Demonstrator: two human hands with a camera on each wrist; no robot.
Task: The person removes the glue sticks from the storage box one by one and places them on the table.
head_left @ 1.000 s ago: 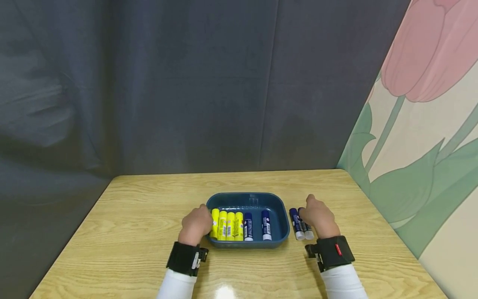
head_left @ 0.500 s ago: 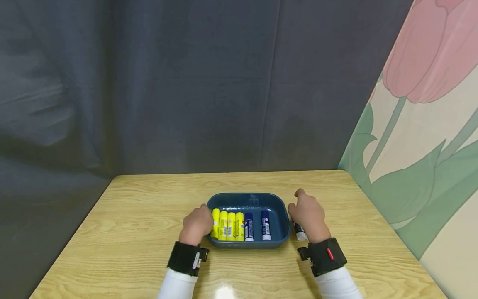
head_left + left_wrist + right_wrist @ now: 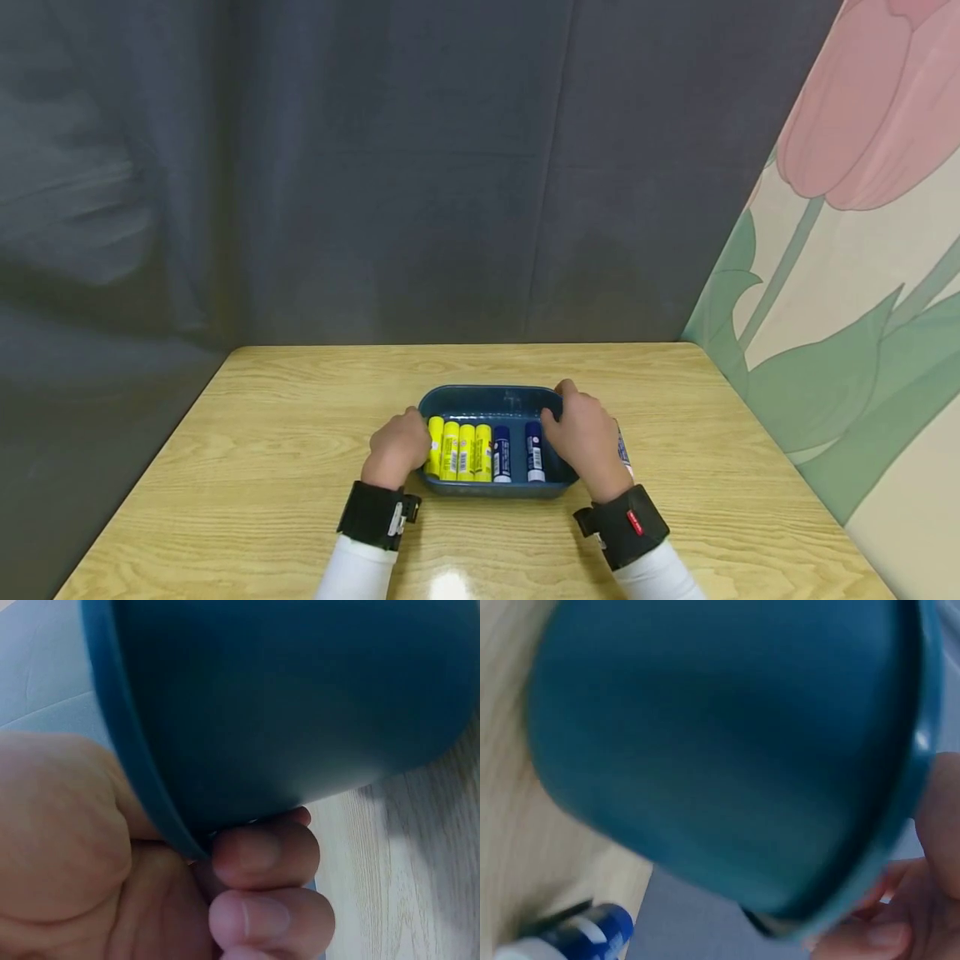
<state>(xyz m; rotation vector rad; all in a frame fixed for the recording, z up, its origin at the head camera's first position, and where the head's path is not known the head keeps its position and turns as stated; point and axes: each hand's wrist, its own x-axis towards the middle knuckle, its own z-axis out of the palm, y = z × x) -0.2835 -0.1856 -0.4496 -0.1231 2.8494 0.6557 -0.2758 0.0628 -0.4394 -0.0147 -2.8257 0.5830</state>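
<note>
In the head view a dark teal tray (image 3: 495, 490) stands on the table, holding several yellow glue sticks (image 3: 466, 452) in a row at its left. Two blue glue sticks (image 3: 534, 452) with white ends lie to the right of them. My left hand (image 3: 397, 446) grips the tray's left end, its thumb over the rim and its fingers curled against the outer wall (image 3: 300, 697). At the opposite end, my right hand (image 3: 588, 437) holds the right rim (image 3: 922, 742), thumb on the inner side and fingertips outside. Its back hides that corner of the tray.
Outside the tray, a blue and white glue stick (image 3: 624, 454) shows partly behind my right hand; the right wrist view has a glue stick (image 3: 600, 930) low on the left. A dark curtain (image 3: 390, 183) hangs behind the wooden table (image 3: 262, 467), and a painted wall (image 3: 862, 333) stands at the right.
My right hand has moved left from above the loose blue glue sticks to the tray's right rim and taken hold of it. My left hand has kept its grip on the left end.
</note>
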